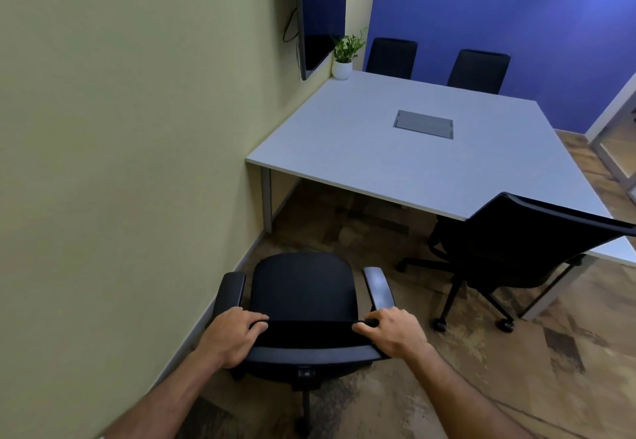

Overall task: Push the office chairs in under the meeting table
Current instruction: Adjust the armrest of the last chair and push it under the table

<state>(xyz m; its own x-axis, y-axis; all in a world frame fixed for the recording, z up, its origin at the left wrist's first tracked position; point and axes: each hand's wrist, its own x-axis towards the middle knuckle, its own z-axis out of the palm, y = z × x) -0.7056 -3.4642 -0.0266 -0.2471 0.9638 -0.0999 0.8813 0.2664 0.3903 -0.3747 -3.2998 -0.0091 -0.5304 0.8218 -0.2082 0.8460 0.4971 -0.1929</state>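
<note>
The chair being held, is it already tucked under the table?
No, the chair gripped by the left hand and right hand stands clear of the table edge.

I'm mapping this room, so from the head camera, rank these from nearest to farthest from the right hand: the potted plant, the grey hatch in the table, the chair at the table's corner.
From the right hand:
1. Corner chair, just ahead to the right.
2. Hatch, mid-table.
3. Plant, far left table corner, by the wall.

Office meeting room: grey table (361, 149), swivel chairs (509, 246), wall screen (320, 8).
</note>
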